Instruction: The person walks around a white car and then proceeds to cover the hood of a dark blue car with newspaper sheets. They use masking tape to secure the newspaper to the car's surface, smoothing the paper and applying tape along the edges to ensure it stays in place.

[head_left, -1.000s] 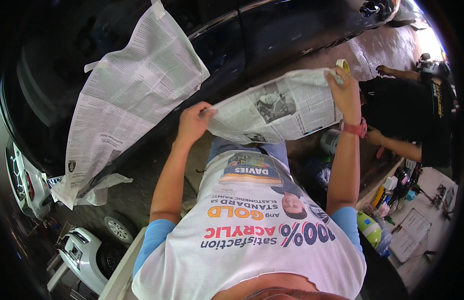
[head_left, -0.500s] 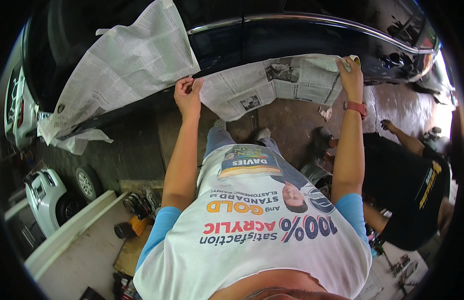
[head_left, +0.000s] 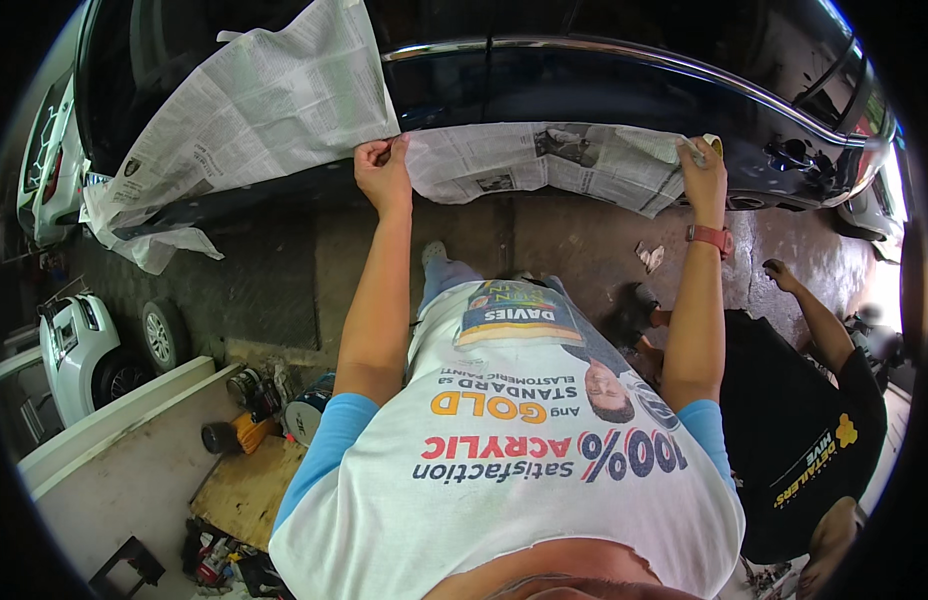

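Note:
A long sheet of newspaper [head_left: 519, 165] stretches between my two hands along the lower side of a dark car [head_left: 584, 85]. My left hand [head_left: 384, 178] pinches its left top corner, beside the edge of a larger newspaper sheet [head_left: 254, 110] that covers the car's side further left. At the other end, my right hand [head_left: 704, 178] grips the strip's right top corner. A yellow-edged ring, seemingly a tape roll [head_left: 717, 146], shows at the fingertips of that hand; part of it is hidden. The strip's lower edge hangs free over the floor.
A person in a black shirt [head_left: 784, 430] is low down close on my right, one arm reaching toward the car. Behind me on the left are a wooden board [head_left: 249, 490], a low white wall [head_left: 124, 425] and a loose wheel [head_left: 165, 335]. Crumpled paper [head_left: 649, 257] lies on the floor.
The newspaper strip's right end appears lower and its top edge straighter, lying closer along the car. Both hands keep their hold. The person on the right has shifted, and my view has tilted slightly.

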A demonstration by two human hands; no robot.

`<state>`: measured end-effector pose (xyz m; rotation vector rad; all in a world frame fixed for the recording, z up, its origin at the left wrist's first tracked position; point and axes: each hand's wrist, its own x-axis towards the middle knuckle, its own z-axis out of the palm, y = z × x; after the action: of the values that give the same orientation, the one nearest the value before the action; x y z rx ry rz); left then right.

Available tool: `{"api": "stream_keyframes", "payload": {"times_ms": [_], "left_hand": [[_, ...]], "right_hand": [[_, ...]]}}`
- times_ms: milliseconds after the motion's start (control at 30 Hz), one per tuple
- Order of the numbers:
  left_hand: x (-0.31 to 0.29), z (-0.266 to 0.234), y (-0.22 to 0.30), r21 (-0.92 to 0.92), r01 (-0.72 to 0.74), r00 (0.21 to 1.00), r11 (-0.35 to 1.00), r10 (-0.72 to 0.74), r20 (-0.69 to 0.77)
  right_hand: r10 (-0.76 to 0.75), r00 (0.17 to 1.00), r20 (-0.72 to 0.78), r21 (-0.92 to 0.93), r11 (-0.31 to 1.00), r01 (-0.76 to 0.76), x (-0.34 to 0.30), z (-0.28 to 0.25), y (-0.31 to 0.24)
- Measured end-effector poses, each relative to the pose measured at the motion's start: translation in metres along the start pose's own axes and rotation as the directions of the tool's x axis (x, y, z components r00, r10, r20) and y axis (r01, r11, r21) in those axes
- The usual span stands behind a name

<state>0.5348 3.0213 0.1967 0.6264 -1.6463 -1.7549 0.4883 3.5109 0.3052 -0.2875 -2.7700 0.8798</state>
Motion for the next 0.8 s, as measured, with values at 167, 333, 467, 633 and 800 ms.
{"api": "stream_keyframes", "payload": {"times_ms": [167,333,467,633,800], "left_hand": [[-0.007,0.006,0.001,0.290,0.036,0.976,0.956,0.029,-0.217],[-0.029,-0.013,-0.021,0.670,-0.496,0.777,0.553,0.627,0.057],[-0.050,-0.015,-0.010,0.297,-0.906,0.399,0.302,0.373,0.837],[-0.037,0.004,-0.010,0.243,-0.917,0.352,0.316,0.357,0.865],[-0.034,0.030,-0.002,0.130,-0.932,0.277,0.339,0.433,0.858]], "right_hand": [[-0.057,0.997,-0.057,0.013,0.998,0.058,-0.002,-0.003,-0.010],[-0.101,0.993,-0.059,0.030,0.994,0.103,-0.001,-0.014,-0.022],[-0.135,0.989,-0.054,0.029,0.990,0.136,0.008,-0.024,-0.038],[-0.122,0.991,0.048,-0.016,0.992,0.123,0.027,-0.037,-0.056],[-0.158,0.987,0.030,-0.082,0.984,0.160,0.041,-0.020,-0.023]]}}
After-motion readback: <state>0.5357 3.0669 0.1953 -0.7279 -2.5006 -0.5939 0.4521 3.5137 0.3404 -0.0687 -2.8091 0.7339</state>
